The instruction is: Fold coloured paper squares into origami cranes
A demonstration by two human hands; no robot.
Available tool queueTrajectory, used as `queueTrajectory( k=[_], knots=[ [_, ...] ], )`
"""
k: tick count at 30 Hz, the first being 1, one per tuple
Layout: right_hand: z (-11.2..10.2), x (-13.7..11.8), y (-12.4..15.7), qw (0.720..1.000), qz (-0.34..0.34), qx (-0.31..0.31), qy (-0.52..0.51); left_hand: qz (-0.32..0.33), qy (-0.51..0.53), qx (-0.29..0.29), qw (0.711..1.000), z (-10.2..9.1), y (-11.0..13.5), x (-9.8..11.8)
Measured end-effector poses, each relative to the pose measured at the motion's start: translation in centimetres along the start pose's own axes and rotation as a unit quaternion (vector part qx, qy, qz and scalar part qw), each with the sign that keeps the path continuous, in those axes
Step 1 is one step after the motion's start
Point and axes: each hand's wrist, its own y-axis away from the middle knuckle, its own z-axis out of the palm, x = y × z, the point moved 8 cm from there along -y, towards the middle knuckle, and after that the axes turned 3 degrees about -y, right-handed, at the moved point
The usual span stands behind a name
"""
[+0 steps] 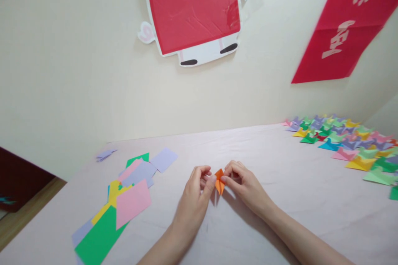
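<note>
With the clock centred on the paper in the hands, the cream wall (102, 70) fills twelve o'clock. Below it spreads the pale cloth-covered surface (267, 153); its far edge runs from half past nine to two o'clock, and its left edge slants down toward half past eight.

Rows of folded paper figures (360, 163) take up two to three o'clock, well apart from the right hand. Loose coloured sheets (133, 205) overlap around nine o'clock, inside the left edge. Pale cloth lies between each group and the hands, and from the hands up to the wall.

The left hand (196, 188) is at nine o'clock, the right hand (245, 182) at three. Between their fingertips, at the centre, the small orange folded paper (220, 187) points toward six. The right thumb and index finger pinch its right side; the left thumb meets its left side, but whether the left fingers clamp it I cannot tell.
</note>
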Motion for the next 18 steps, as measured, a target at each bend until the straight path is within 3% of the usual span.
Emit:
queueTrajectory(
  k=[3,7,13,18],
  knots=[
    [-0.6,-0.4,0.1,0.998,-0.033,0.049,-0.006,-0.104,0.172,-0.046,0.978,1.9,0.3,-0.9],
    [-0.2,-1.5,0.5,0.994,-0.080,0.049,0.057,-0.107,0.316,-0.104,0.937,4.2,0.6,-0.2],
    [1.2,-3.8,1.3,0.958,-0.178,-0.002,0.225,-0.038,0.250,-0.091,0.963,4.4,0.6,-1.1],
    [1.2,-3.1,1.2,0.979,-0.162,-0.034,0.115,-0.099,0.283,-0.144,0.943,5.6,0.7,-1.9]
  ],
)
